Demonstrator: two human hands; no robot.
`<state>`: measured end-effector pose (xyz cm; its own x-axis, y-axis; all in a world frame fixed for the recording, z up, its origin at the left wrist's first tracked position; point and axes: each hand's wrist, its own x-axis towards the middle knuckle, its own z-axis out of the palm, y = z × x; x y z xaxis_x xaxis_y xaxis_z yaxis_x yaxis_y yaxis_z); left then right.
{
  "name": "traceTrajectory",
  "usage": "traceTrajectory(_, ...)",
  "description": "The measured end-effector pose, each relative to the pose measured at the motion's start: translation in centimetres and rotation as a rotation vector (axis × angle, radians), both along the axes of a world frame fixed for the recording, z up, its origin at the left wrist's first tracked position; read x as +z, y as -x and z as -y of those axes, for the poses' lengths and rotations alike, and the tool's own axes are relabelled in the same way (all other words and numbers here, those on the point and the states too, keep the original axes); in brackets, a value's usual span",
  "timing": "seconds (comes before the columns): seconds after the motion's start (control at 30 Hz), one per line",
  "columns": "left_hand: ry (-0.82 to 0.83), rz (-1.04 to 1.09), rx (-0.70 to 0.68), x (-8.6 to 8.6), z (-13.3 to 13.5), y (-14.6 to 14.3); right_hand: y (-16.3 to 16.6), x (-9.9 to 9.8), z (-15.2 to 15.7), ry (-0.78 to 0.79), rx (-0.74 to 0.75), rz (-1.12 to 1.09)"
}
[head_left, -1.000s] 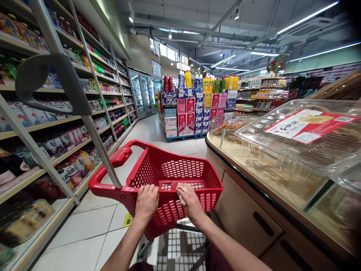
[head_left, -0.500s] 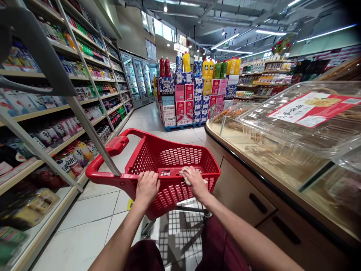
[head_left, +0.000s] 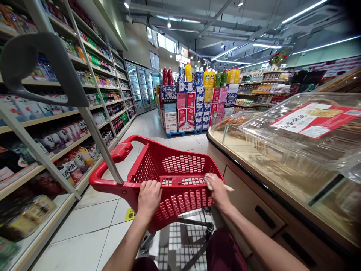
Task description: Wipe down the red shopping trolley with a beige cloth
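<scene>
A red plastic shopping cart (head_left: pixel 180 203) with perforated basket walls stands in front of me, side-on. My left hand (head_left: pixel 150 194) is wrapped over the basket's near rim, close to the handle end. At the right end of that same rim, my right hand (head_left: pixel 216 187) presses a whitish cloth (head_left: pixel 229 188) against the edge; part of the cloth sticks out past the fingers. Through the holes of the basket the tiled floor shows. A grey metal pole with a looped plastic grip (head_left: pixel 53 67) rises at the cart's handle end.
Drink shelves (head_left: pixel 70 139) line the left side. A wooden counter (head_left: pixel 248 195) with plastic food boxes (head_left: pixel 296 135) stands close on the right. Ahead are stacked drink cartons (head_left: pixel 186 113) on a blue pallet and glass-door fridges (head_left: pixel 142 86).
My right hand has slid the cloth rightward along the rim to the basket's far-right corner. The left hand keeps its grip on the rim. The view has tilted slightly upward.
</scene>
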<state>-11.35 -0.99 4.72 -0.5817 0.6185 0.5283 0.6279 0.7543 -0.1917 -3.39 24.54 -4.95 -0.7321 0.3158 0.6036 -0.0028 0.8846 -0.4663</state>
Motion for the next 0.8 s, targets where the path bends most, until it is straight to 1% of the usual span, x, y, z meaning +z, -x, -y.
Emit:
traceTrajectory(0.03,-0.011,0.0,-0.001,-0.1,0.0,0.1,-0.5,-0.2,-1.1,0.032,-0.077,0.003)
traceTrajectory(0.07,-0.023,0.003,-0.002,-0.2,0.0,0.1,-0.6,-0.3,-1.4,0.056,-0.121,0.001)
traceTrajectory(0.1,-0.034,0.01,-0.001,-0.3,0.0,0.2,-0.4,-0.4,-0.9,0.066,-0.121,-0.007)
traceTrajectory(0.13,-0.041,0.019,0.002,-0.3,0.0,0.2,0.0,-0.3,0.2,0.065,-0.081,-0.019)
traceTrajectory(0.23,-0.065,0.07,0.002,-0.1,-0.1,0.1,2.1,0.6,5.9,0.044,0.154,-0.063)
traceTrajectory(0.3,-0.139,0.105,-0.019,0.3,-0.6,-0.3,3.1,1.6,9.0,0.092,0.254,-0.078)
traceTrajectory(0.33,-0.183,0.124,-0.052,0.4,-1.1,-0.6,3.3,2.1,9.8,0.147,0.284,-0.081)
traceTrajectory(0.4,-0.233,0.184,-0.157,0.4,-2.9,-1.4,3.1,3.0,10.0,0.298,0.332,-0.087)
traceTrajectory(0.43,-0.219,0.225,-0.216,0.2,-4.0,-1.8,2.8,3.2,9.5,0.372,0.361,-0.094)
traceTrajectory(0.47,-0.186,0.271,-0.247,-0.2,-5.2,-2.1,2.4,3.3,8.7,0.429,0.386,-0.103)
traceTrajectory(0.5,-0.142,0.307,-0.24,-0.7,-6.4,-2.3,1.9,3.2,7.7,0.452,0.397,-0.104)
traceTrajectory(0.53,-0.088,0.325,-0.214,-1.1,-7.3,-2.3,1.4,3.0,6.5,0.437,0.377,-0.102)
traceTrajectory(0.57,-0.031,0.327,-0.182,-1.5,-8.0,-2.2,0.9,2.5,5.2,0.384,0.325,-0.091)
traceTrajectory(0.6,0.025,0.315,-0.155,-1.8,-8.1,-2.0,0.4,1.8,3.9,0.294,0.263,-0.065)
traceTrajectory(0.63,0.078,0.292,-0.144,-1.9,-7.7,-1.6,-0.1,1.1,2.7,0.176,0.21,-0.027)
traceTrajectory(0.67,0.124,0.267,-0.154,-1.8,-6.8,-1.2,-0.6,0.4,1.8,0.05,0.173,0.013)
traceTrajectory(0.73,0.164,0.207,-0.198,-0.7,-3.3,0.2,-1.2,-0.9,0.6,-0.153,0.151,0.07)
traceTrajectory(0.77,0.161,0.173,-0.227,0.0,-1.0,0.9,-1.4,-1.3,0.5,-0.214,0.151,0.084)
traceTrajectory(0.8,0.121,0.116,-0.219,0.7,1.2,1.6,-1.4,-1.6,0.6,-0.246,0.145,0.084)
